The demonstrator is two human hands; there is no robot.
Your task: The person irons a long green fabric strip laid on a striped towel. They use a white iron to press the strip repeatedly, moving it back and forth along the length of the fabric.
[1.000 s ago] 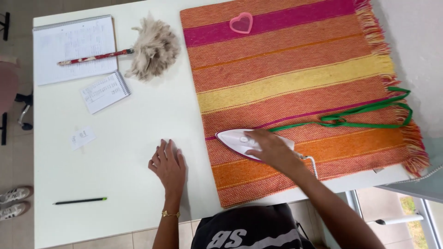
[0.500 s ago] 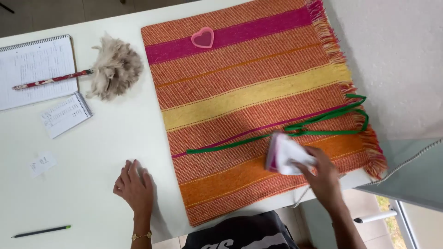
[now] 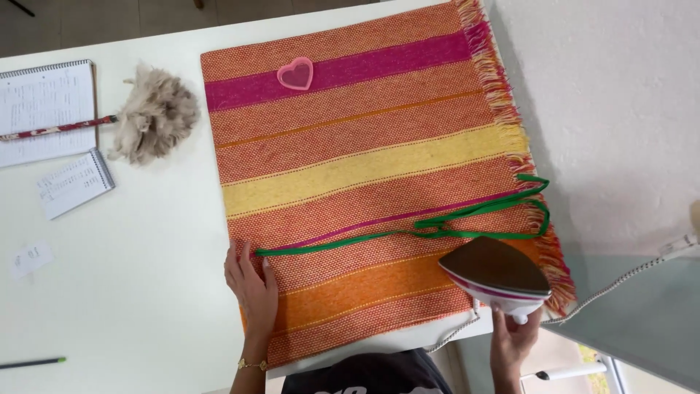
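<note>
Now, taken from the near table edge outward, each place given against the striped cloth:

Right hand (image 3: 512, 341): its grip is clenched on the iron's (image 3: 497, 278) handle, off the cloth's near right corner. A second ago the iron lay sole-down near the cloth's middle; it has since slid right and tipped up, so its dark soleplate faces the camera.

Cord (image 3: 605, 292): trails from the iron's heel past the cloth's right fringe, over the table edge.

Left hand (image 3: 251, 284): released and flat, fingers spread. It has come off the bare table onto the cloth's near left edge, touching the ribbon's end.

Green ribbon (image 3: 408, 232): lies across the cloth's near half, looped toward the right fringe.

Striped cloth (image 3: 364, 168): spread flat on the white table (image 3: 146, 292).

Meaning: pressing appears paused, the heat off the fabric.

Pink heart shape (image 3: 295, 74): on the cloth's far magenta band.

Feather duster (image 3: 154, 114), notebooks (image 3: 47, 109): left of the cloth.
</note>
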